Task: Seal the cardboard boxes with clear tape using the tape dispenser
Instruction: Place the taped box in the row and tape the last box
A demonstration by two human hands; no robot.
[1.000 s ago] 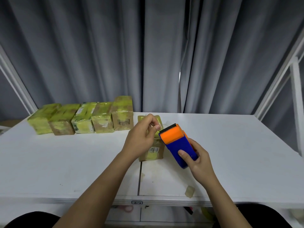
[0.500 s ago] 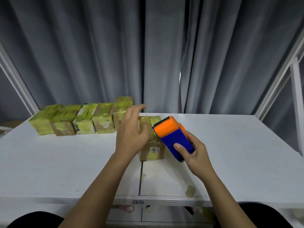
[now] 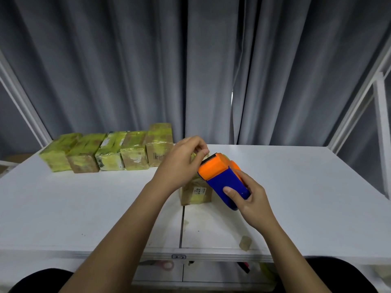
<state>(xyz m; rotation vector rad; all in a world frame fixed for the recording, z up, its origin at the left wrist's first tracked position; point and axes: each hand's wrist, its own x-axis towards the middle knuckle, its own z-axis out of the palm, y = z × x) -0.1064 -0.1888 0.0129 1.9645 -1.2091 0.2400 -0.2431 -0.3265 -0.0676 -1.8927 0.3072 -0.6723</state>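
right hand (image 3: 251, 199) grips tape dispenser (image 3: 224, 178) over cardboard box (image 3: 195, 193); left hand (image 3: 182, 161) at 10 o'clock pinches tape end, unclear

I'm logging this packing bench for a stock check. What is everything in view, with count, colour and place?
taped boxes: five, yellow-green over brown, row at table's far left
box being sealed: one, brown, table centre
tape dispenser: one, orange and blue, over that box
tape scrap: one, pale, near front edge
table: one, white
curtain: grey, behind
left hand: pinching at dispenser's front
right hand: gripping dispenser
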